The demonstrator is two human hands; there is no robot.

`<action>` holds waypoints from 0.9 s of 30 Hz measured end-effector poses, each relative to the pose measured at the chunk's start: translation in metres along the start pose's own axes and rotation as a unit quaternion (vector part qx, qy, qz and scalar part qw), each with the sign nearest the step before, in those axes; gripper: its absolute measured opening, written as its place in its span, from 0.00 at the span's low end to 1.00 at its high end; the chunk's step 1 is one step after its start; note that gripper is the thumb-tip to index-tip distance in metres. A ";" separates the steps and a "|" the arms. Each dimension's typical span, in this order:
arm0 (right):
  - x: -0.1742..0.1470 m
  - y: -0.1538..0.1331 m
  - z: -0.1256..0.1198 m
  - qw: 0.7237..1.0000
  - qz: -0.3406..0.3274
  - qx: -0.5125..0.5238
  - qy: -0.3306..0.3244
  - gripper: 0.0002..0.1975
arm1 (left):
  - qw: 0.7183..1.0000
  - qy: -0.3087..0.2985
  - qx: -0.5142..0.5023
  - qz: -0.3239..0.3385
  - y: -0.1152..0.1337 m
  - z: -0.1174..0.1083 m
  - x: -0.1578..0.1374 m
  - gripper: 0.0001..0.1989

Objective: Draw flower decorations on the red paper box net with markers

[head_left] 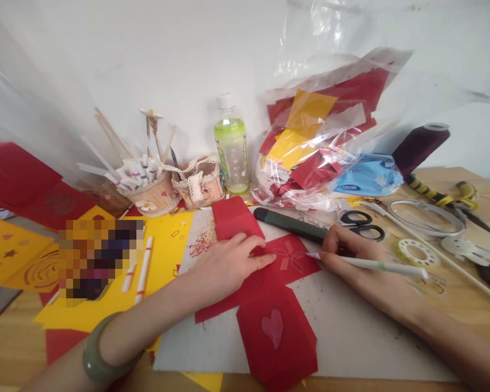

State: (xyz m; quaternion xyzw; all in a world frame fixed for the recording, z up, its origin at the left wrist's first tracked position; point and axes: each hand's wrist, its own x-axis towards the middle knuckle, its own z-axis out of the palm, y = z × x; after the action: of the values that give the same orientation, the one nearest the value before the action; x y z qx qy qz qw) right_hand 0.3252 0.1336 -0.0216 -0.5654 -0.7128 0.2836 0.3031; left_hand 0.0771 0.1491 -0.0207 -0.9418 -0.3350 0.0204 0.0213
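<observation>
While the left hand (239, 258) lies loosely spread on a red paper cutout (289, 305) atop a gray board (351, 337), the right hand (351, 250) pinches a white marker (384, 265), the light, probably crease-prone cutout seeming best held flat by its panels.

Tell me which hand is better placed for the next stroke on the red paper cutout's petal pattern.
Likely the right hand: it holds a slim white pen, tip at the edge of the petal pattern. The left hand holds no pen and rests on the red paper cutout, perhaps steadying it.
</observation>
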 end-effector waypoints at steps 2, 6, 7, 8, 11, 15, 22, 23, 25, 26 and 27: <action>0.000 -0.001 0.000 1.000 0.002 0.000 0.006 0.09 | 1.000 0.001 -0.002 0.001 0.000 0.001 0.000 0.27; -0.001 -0.003 0.000 1.000 -0.003 0.006 -0.006 0.09 | 1.000 -0.004 -0.003 -0.001 -0.001 0.001 0.000 0.26; -0.001 -0.004 0.000 1.000 -0.003 0.008 -0.010 0.09 | 1.000 -0.007 -0.004 -0.002 0.000 0.000 0.000 0.26; -0.001 -0.004 0.000 1.000 -0.002 0.008 -0.011 0.09 | 1.000 -0.009 -0.005 -0.004 0.000 -0.001 0.000 0.26; 0.000 -0.002 0.001 1.000 0.002 0.006 -0.002 0.09 | 1.000 -0.012 -0.006 -0.007 0.000 -0.002 0.000 0.26; 0.000 -0.001 0.002 1.000 -0.001 0.005 -0.007 0.09 | 1.000 -0.005 -0.004 -0.003 0.001 -0.002 0.000 0.26; -0.001 -0.002 0.001 1.000 -0.008 0.008 -0.010 0.09 | 1.000 -0.006 -0.005 -0.005 0.001 -0.001 0.001 0.25; -0.001 -0.002 0.001 1.000 -0.008 0.007 -0.013 0.09 | 1.000 -0.008 -0.003 -0.005 0.001 -0.002 0.001 0.25; -0.002 -0.003 0.000 1.000 -0.002 0.004 -0.010 0.09 | 1.000 -0.008 -0.001 -0.007 0.001 -0.003 0.001 0.25; -0.002 -0.003 0.000 1.000 0.001 0.005 -0.006 0.09 | 1.000 -0.008 -0.001 -0.008 0.001 -0.003 0.000 0.25; -0.002 -0.003 0.000 1.000 0.003 0.007 -0.002 0.09 | 1.000 -0.008 -0.001 -0.008 0.002 -0.003 0.000 0.25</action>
State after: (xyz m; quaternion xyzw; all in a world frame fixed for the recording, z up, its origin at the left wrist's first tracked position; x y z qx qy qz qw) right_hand 0.3240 0.1310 -0.0193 -0.5650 -0.7094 0.2909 0.3048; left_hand 0.0785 0.1481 -0.0178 -0.9388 -0.3431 0.0271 0.0177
